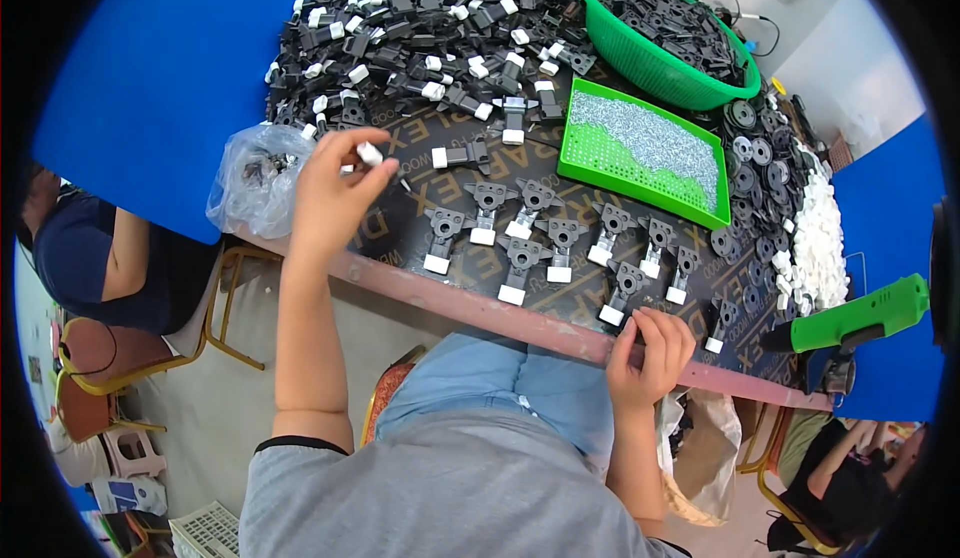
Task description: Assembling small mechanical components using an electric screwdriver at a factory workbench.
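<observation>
Left hand [335,193], raised over the near left of the table [400,226], pinches a small white piece [369,154] between thumb and forefinger. Right hand [650,356], fingers bent, rests at the near edge beside a white-ended black part [627,280]; I can't tell whether it grips anything. Far right sits a green tray [612,161]; far left, a heap of black parts [400,43].

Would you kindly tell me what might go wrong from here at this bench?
The right hand is at the pink table edge, close to a white-tipped black part; a careless nudge might knock that part down.
The left hand pinches a small white piece with its fingertips, so it could slip.
The clear plastic bag sits beside the left forearm and might get snagged.
</observation>
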The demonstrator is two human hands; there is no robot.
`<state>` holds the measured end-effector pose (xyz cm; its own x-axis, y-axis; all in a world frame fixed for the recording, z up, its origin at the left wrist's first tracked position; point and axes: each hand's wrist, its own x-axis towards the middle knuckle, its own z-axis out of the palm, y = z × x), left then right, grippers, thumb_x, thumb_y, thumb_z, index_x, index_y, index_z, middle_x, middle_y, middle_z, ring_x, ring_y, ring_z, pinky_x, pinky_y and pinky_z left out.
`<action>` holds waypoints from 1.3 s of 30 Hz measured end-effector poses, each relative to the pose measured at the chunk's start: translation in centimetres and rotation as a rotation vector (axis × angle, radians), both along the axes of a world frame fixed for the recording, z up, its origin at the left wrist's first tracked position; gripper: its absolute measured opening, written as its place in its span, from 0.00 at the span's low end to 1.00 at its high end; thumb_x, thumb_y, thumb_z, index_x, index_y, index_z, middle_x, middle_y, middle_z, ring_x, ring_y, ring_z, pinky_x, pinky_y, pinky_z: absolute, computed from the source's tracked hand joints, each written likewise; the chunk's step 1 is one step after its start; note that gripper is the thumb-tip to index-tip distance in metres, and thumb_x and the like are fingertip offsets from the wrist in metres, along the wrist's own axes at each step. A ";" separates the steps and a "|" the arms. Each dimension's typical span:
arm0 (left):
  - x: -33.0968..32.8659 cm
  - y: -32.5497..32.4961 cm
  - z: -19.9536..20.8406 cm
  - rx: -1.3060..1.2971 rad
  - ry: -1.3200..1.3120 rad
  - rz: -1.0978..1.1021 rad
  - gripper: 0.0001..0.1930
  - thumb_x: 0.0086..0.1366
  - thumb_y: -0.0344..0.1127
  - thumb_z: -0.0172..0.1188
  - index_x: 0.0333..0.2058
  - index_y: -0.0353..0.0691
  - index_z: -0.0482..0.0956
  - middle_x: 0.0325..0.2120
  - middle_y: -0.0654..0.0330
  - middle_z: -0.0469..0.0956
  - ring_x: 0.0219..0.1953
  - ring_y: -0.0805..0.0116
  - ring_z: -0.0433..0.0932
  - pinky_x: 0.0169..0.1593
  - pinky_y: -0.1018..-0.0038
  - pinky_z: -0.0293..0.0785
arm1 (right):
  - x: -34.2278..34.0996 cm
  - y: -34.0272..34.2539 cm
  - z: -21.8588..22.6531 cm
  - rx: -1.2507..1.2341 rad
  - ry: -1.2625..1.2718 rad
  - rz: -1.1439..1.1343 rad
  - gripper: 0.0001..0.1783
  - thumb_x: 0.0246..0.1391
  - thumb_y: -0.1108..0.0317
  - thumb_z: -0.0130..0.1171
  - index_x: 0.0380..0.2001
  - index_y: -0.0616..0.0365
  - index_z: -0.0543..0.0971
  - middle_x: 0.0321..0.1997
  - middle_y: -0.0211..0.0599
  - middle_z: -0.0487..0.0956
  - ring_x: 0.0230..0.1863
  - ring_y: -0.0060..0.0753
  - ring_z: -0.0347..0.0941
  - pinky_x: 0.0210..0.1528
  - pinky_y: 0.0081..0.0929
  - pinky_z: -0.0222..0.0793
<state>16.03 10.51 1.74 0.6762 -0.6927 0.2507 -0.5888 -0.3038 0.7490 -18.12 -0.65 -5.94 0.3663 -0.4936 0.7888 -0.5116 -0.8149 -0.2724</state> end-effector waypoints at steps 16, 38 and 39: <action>-2.8 0.9 -0.7 0.044 -0.509 0.076 0.11 0.57 0.29 0.66 0.35 0.34 0.73 0.33 0.56 0.73 0.38 0.56 0.74 0.44 0.62 0.70 | -0.3 0.0 -0.1 -0.036 0.021 -0.021 0.11 0.43 0.78 0.65 0.34 0.59 0.81 0.37 0.36 0.81 0.41 0.44 0.74 0.46 0.36 0.69; 0.6 -6.4 -1.7 0.440 -0.068 -0.108 0.25 0.58 0.40 0.69 0.51 0.33 0.74 0.25 0.56 0.80 0.29 0.58 0.79 0.36 0.65 0.74 | -0.6 0.3 -0.3 0.032 0.037 0.050 0.10 0.46 0.79 0.64 0.35 0.59 0.80 0.38 0.39 0.80 0.43 0.46 0.73 0.49 0.38 0.68; 0.9 -6.3 -1.9 0.412 -0.105 -0.122 0.23 0.57 0.39 0.69 0.48 0.34 0.76 0.27 0.55 0.79 0.34 0.55 0.79 0.40 0.64 0.73 | -0.4 0.3 0.0 0.034 0.036 0.049 0.10 0.46 0.80 0.63 0.34 0.60 0.80 0.38 0.39 0.80 0.42 0.46 0.73 0.49 0.38 0.68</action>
